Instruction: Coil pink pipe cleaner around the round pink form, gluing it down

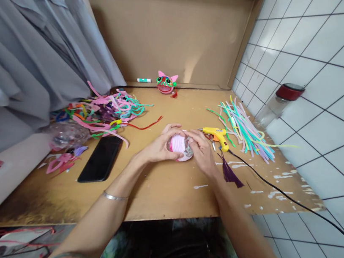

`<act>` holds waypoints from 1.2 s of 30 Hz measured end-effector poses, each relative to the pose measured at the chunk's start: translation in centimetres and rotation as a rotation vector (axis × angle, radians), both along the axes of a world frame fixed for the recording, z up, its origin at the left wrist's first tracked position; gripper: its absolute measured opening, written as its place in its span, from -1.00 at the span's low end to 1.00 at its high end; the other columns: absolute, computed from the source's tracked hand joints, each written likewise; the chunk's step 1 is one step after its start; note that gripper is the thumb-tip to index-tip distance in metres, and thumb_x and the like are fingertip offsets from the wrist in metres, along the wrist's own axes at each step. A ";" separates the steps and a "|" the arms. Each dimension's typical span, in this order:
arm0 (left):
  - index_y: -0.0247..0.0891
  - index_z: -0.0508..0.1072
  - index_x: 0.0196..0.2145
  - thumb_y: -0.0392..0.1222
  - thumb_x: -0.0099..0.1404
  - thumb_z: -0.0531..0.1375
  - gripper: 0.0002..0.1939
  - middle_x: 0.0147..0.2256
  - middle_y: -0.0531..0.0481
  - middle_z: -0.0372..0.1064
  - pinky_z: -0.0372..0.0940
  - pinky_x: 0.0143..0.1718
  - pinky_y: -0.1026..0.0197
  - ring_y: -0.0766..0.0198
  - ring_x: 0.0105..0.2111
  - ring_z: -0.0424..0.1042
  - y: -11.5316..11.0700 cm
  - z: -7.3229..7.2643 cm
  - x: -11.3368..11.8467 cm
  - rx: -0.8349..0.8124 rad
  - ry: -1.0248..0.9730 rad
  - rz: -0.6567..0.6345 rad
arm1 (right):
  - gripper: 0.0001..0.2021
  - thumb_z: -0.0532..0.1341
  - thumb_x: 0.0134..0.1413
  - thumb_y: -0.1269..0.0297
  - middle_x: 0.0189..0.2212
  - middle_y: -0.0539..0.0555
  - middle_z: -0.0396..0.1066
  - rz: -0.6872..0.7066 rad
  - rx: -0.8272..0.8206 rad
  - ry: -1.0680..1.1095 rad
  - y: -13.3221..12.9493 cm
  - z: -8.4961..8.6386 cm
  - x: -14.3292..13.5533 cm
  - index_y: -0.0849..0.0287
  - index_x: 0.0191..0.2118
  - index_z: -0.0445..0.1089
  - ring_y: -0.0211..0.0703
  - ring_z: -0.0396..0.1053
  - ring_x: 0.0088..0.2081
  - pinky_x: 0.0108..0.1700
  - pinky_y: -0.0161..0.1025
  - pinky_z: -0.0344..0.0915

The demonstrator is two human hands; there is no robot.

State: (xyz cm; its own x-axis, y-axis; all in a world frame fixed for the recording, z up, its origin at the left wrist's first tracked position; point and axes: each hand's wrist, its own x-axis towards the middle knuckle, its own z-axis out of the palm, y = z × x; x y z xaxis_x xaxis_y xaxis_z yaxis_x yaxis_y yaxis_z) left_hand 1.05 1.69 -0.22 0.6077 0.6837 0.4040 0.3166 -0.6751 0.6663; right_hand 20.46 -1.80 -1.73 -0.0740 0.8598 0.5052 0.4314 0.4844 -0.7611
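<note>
Between my hands is a small round ball wrapped in rows of pale pink fuzzy strips (pixel 177 144), with a clear, shiny patch on its right side. My left hand (pixel 162 144) curls around its left side, thumb along the near edge. On the other side, my right hand (pixel 200 149) has its fingertips pressed on the ball near the clear patch. A yellow glue gun (pixel 216 133) lies just right of my right hand. Close to it are a purple tassel (pixel 230 172) and a small metal tool, partly hidden by the gun.
Pastel pipe cleaners (pixel 248 129) lie at the right; a tangled colourful heap (pixel 114 106) is at the left. A black phone (pixel 100 159), clear plastic bag (pixel 68 135), marker (pixel 143 80), pink animal-head craft (pixel 166 83) and lidded jar (pixel 274 105) surround. The gun's cord (pixel 267 177) trails right.
</note>
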 end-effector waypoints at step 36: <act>-0.21 0.31 -0.01 -0.08 -0.10 0.39 -0.32 -0.01 -0.10 0.30 0.24 0.10 -0.03 0.02 0.01 0.33 -0.8 1.3 0.5 -0.036 0.054 0.092 | -0.66 0.04 0.23 0.06 -0.17 0.10 0.50 -0.018 -0.106 0.179 1.0 -1.3 0.1 0.10 -0.16 0.50 -0.11 0.42 -0.09 0.04 -0.10 0.33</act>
State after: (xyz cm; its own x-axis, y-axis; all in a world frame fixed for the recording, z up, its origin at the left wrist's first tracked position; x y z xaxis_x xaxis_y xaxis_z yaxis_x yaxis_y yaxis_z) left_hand 1.52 0.86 1.03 0.5623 0.7510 0.3461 0.4122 -0.6174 0.6700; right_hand 20.51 -0.83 -3.02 0.0247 0.9092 0.4157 0.2926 0.3911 -0.8726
